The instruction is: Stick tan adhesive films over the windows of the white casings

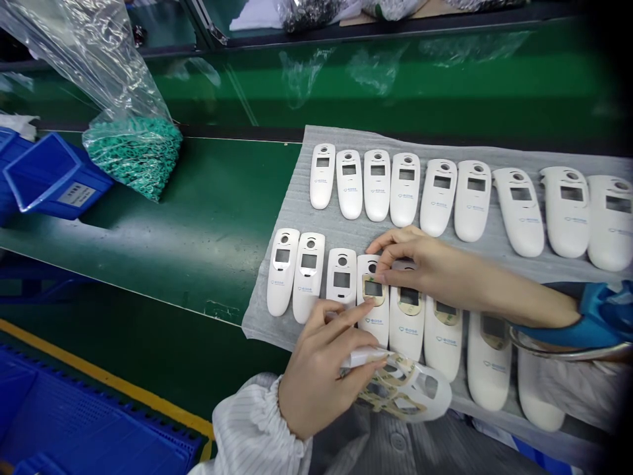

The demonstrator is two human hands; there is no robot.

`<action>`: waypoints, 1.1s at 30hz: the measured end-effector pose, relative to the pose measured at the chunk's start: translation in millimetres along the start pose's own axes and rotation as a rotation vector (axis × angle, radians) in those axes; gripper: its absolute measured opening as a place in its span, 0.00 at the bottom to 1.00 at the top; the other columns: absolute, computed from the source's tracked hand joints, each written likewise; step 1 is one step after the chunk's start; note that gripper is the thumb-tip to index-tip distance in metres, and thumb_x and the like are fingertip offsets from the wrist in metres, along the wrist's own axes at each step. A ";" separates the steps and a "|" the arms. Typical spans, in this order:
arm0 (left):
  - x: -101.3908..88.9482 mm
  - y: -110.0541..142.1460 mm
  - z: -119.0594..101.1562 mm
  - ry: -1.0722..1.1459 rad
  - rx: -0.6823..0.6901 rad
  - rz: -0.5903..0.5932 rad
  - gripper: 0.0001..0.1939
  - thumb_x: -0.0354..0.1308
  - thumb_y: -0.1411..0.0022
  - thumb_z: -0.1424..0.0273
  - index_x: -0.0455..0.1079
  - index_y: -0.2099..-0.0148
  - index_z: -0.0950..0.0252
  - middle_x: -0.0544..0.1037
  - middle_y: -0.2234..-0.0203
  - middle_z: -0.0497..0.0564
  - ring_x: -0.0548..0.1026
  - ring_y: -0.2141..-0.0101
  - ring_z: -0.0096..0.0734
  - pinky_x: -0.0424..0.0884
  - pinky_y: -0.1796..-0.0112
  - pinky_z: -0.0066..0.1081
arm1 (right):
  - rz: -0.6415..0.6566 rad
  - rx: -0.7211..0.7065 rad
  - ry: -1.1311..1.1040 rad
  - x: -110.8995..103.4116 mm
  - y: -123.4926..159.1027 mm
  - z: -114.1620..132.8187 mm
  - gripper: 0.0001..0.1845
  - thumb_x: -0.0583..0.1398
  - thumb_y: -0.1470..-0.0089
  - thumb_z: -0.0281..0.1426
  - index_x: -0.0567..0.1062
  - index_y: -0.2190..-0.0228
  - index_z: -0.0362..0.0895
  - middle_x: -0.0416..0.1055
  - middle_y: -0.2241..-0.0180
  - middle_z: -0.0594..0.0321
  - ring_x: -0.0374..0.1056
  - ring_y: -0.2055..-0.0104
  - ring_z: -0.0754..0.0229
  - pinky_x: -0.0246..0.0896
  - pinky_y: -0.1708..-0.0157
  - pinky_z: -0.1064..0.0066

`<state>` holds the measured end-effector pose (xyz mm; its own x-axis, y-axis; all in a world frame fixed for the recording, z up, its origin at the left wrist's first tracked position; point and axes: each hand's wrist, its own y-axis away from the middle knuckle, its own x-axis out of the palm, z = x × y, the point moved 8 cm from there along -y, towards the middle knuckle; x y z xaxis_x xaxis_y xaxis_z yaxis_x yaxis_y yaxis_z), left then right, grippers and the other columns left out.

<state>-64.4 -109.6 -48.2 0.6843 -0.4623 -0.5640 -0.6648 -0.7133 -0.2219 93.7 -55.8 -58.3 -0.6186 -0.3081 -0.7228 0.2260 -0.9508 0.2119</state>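
My left hand (331, 363) is closed on a translucent sticker sheet (420, 389) with oval cut-outs and tan rings. Its index fingertip touches the lower edge of a tan adhesive sticker (374, 300) around the screen of a white handheld device (374, 323). Over the top of that same device, my right hand (403, 257) has thumb and fingers closed at the sticker's upper right edge. Several devices to the right, such as this white device (408, 333), carry similar tan stickers. To the left, a white device (341, 264) shows no tan sticker.
A back row of white devices (378, 198) lies on the grey foam sheet (297, 198) over the green bench (212, 198). A plastic bag of green pieces (136, 155) and blue bins (54, 178) stand left. Blue crates (89, 415) sit below the bench edge.
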 end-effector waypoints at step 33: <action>11.3 -16.6 -7.5 -0.459 0.049 0.113 0.12 0.53 0.34 0.62 0.69 0.63 0.67 0.65 0.41 0.51 0.62 0.54 0.45 0.70 0.56 0.45 | -0.447 -0.289 0.776 19.1 59.8 47.9 0.16 0.57 0.47 0.21 0.76 0.56 0.40 0.70 0.53 0.52 0.64 0.57 0.48 0.62 0.66 0.60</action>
<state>-43.4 -106.9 -44.9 0.4109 -0.2477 -0.8774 -0.7485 -0.6411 -0.1696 59.5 -120.1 -28.0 -0.0426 0.2902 -0.9560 0.3309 -0.8988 -0.2876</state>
